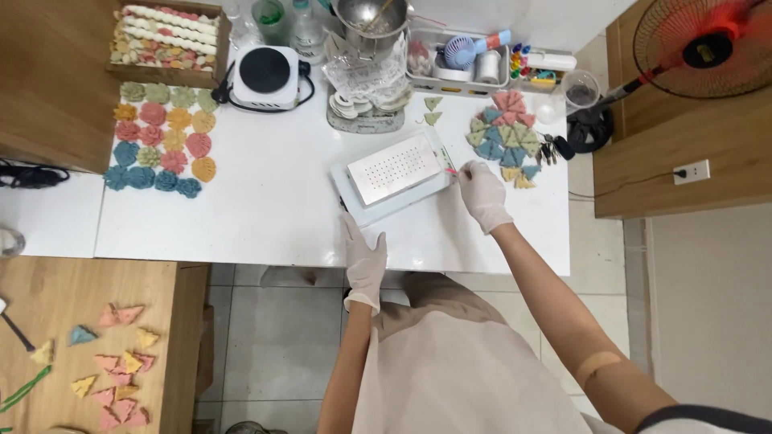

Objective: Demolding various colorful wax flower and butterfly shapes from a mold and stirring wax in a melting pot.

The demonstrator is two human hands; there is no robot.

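On the white table lies a flat white device (378, 205) with a perforated metal plate (396, 168) on top. My left hand (363, 261), in a white glove, rests flat on the table at the device's near corner, fingers apart. My gloved right hand (481, 191) is at the plate's right edge, fingers pinched on a small pink-tipped tool (449, 170). Right of that hand sits a cluster of coloured triangular pieces (505, 137).
Rows of round coloured rosette pieces (159, 138) cover the table's left. A white hotplate (265, 76), a metal pot (370, 18), a tray of supplies (458, 60) and a wooden box of pieces (167, 38) stand at the back. A fan (704, 48) stands right; triangles lie on a wooden surface (112, 362).
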